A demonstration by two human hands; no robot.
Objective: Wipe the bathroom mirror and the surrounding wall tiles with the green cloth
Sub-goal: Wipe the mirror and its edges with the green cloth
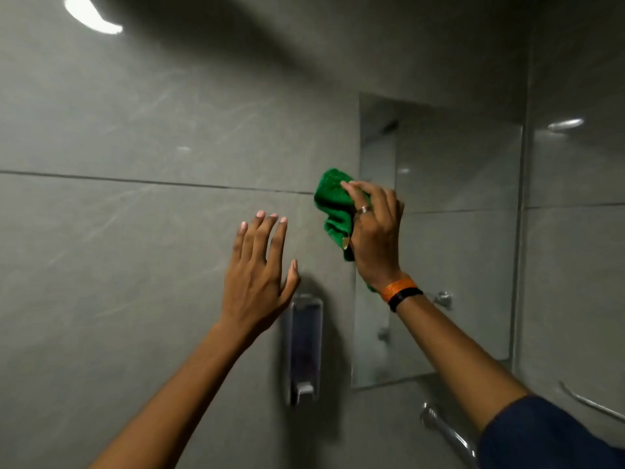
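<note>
My right hand (375,231) grips the bunched green cloth (333,206) and holds it against the grey wall tiles (152,130), right at the left edge of the mirror (456,204). The cloth sits on the horizontal grout line, partly hidden behind my palm. My left hand (258,275) is raised flat toward the tiles, fingers spread and empty, to the left of and lower than the cloth. The mirror is a tall rectangle that reflects more grey tile.
A soap dispenser (304,350) is fixed to the wall just below my left hand. A chrome faucet (446,431) juts out at the lower right, and a metal rail (588,402) runs along the right-hand wall. A small chrome hook (443,299) shows in the mirror.
</note>
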